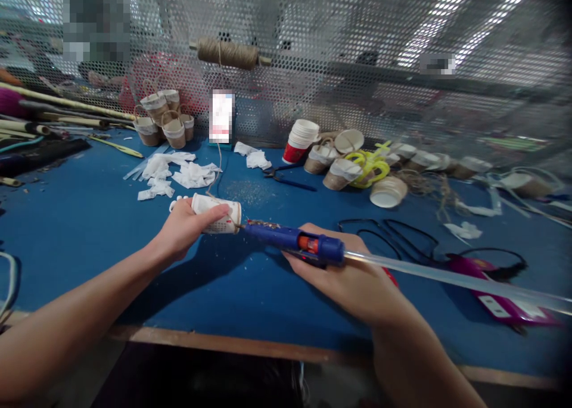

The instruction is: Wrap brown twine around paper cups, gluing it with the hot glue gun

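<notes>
My left hand (186, 226) is closed around a white paper cup (212, 214), which lies on its side in the grip with its end toward the right. A strand of twine (218, 170) runs from the cup up past the phone toward a twine spool (227, 53). In my right hand (344, 277) is a blue hot glue gun (290, 241), with a long clear glue stick (429, 271) out of its back. The gun's nozzle is at the cup's right end, touching or very near the twine there. Part of the gun's handle is hidden by my fingers.
Crumpled white strips (194, 174) lie behind the left hand. Small twine-wrapped baskets (173, 129) stand at the back left, with more at the right. Stacked paper cups (300, 141), pliers (292, 181), a lit phone (221, 116), a black cord (402, 235) and a purple power strip (504, 295) are around.
</notes>
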`<state>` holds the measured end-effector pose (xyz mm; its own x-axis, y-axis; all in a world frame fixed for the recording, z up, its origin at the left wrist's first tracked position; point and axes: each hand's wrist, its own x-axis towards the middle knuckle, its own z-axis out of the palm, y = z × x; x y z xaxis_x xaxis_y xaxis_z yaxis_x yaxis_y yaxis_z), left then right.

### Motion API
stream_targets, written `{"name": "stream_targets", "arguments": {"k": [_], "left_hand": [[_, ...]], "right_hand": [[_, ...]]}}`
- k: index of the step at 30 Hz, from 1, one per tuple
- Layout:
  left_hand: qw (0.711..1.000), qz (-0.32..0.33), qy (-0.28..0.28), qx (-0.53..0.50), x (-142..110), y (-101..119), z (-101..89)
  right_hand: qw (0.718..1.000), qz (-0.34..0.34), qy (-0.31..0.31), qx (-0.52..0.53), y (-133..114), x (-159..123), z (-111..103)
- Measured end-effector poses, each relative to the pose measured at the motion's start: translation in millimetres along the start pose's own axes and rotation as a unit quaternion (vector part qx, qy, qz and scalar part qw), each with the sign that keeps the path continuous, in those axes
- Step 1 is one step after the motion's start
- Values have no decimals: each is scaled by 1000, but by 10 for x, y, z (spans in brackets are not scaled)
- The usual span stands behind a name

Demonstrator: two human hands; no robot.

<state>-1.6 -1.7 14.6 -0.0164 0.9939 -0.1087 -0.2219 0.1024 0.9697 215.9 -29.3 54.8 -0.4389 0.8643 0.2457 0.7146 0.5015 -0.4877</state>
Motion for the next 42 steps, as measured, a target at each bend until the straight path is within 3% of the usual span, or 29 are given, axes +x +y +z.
{"name": "stream_targets", "arguments": {"k": [10, 16, 21, 28, 33, 42], "left_hand": [[999, 12, -19, 23, -16, -13, 31], [1000, 0, 3, 5, -6, -4, 13], [1000, -15, -17, -3, -13, -9, 29], [998, -53, -18, -26, 3, 6, 12], [997, -72, -16, -11, -1, 7, -3], [1000, 8, -15, 24, -48, -26, 34]], "right_hand": [[998, 11, 52, -30, 23, 6, 21], [1000, -3, 3, -24, 11, -4, 1], [999, 2, 11, -32, 13, -7, -18], [997, -35, -49, -47, 11, -3, -49], [996, -47, -53, -56, 2, -12, -56], [999, -3, -6, -50, 12, -8, -59]]}}
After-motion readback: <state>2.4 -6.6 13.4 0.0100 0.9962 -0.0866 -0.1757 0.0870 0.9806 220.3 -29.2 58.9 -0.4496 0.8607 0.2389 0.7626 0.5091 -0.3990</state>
